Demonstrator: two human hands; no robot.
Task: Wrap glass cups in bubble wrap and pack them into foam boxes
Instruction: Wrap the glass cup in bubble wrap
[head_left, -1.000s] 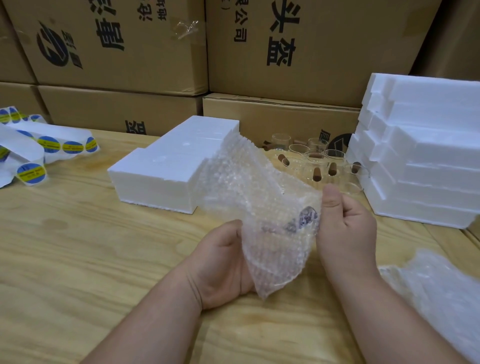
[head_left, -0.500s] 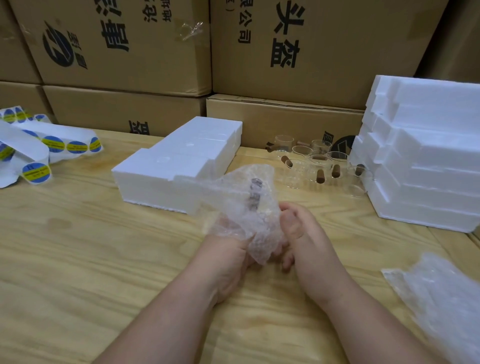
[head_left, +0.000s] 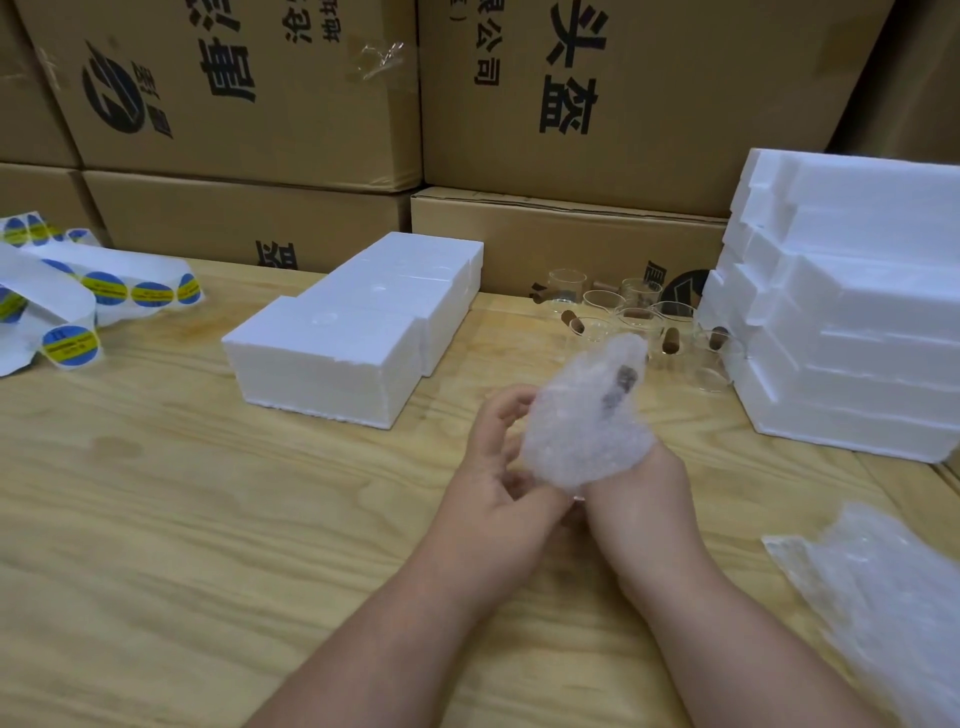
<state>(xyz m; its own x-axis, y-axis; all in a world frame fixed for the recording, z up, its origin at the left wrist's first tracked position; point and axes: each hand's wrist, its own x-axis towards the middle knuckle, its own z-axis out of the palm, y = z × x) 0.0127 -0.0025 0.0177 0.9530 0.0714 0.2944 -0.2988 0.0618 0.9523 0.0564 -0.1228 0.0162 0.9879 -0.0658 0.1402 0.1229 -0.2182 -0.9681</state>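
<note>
A glass cup bundled in bubble wrap (head_left: 589, 421) sits above the table's middle, its dark handle showing through the wrap. My right hand (head_left: 636, 496) grips the bundle from below. My left hand (head_left: 501, 467) touches its left side with curled fingers, pressing the wrap. Several bare glass cups with brown handles (head_left: 639, 322) stand behind the bundle. Closed foam boxes (head_left: 353, 332) lie at centre left, and a taller stack of foam boxes (head_left: 852, 332) stands at the right.
More bubble wrap (head_left: 883, 587) lies at the lower right on the wooden table (head_left: 156, 519). A strip of blue and yellow stickers (head_left: 78, 301) lies at the far left. Large cardboard cartons (head_left: 571, 93) wall off the back.
The loose sheet that was held up open has been folded around the cup into a tight bundle. Both hands have shifted right and closed in on it.
</note>
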